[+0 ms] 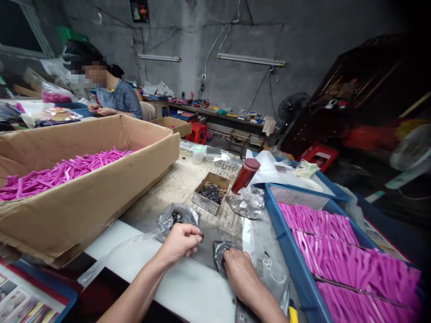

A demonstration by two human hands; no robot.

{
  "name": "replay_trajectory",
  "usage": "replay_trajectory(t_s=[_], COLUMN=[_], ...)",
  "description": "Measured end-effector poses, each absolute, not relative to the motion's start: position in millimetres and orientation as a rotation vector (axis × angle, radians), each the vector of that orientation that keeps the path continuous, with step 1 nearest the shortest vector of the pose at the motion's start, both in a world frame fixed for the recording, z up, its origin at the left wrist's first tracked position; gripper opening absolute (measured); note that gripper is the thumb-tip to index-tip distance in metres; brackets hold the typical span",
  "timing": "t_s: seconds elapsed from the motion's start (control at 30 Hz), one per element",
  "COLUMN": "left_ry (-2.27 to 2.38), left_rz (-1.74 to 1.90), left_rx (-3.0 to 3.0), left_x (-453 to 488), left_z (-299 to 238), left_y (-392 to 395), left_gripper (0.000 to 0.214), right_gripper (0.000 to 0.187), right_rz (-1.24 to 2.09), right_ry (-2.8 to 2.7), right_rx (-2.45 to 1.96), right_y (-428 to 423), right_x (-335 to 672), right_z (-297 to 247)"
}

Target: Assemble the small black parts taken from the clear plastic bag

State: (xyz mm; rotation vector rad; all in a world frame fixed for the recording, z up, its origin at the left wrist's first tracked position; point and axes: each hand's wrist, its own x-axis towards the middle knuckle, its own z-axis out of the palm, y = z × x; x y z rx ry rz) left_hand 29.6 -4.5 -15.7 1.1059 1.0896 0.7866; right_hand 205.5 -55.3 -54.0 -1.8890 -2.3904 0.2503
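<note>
My left hand [183,241] is closed in a pinch over the near part of the table, with a small dark piece [202,236] at its fingertips. Just behind it lies a clear plastic bag [164,220] holding small black parts. My right hand [239,268] reaches down into a dark plastic bag [218,252]; its fingertips are hidden there. Beyond both hands, a small cardboard box [206,205] contains many tiny dark parts. A reddish-brown cylindrical container [247,174] stands tilted in view, beside a crumpled clear bag [251,202].
A large cardboard box [134,179] of loose magenta strips fills the left side. On the right, a blue tray [286,251] holds rows of magenta strips [357,264]. A lidded tub [198,154] stands farther back. Another person [119,98] sits working at the far left.
</note>
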Motion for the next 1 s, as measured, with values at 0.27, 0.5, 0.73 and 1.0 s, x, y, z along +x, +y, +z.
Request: replay_trajectory(t_s=[0.27, 0.5, 0.73, 1.0], left_ry=[0.82, 0.717, 0.695, 0.733], left_rz=[0.779, 0.746, 0.717, 0.685], left_rx=[0.862, 0.758, 0.751, 0.816], left_x=[46, 56, 71, 82], left_z=[-31, -30, -36, -39], left_y=[-16, -24, -36, -43], left_gripper=[0.015, 0.014, 0.015, 0.019], right_gripper=[0.025, 0.02, 0.015, 0.015], right_rz=[0.245, 0.246, 0.803, 1.079], right_ry=[-2.312, -2.17, -1.429, -0.99], right_rx=[-1.872, -1.802, -1.474, -1.283], right_y=[-60, -68, -78, -80], right_x=[207, 209, 205, 194], right_z=[-56, -55, -50, -45])
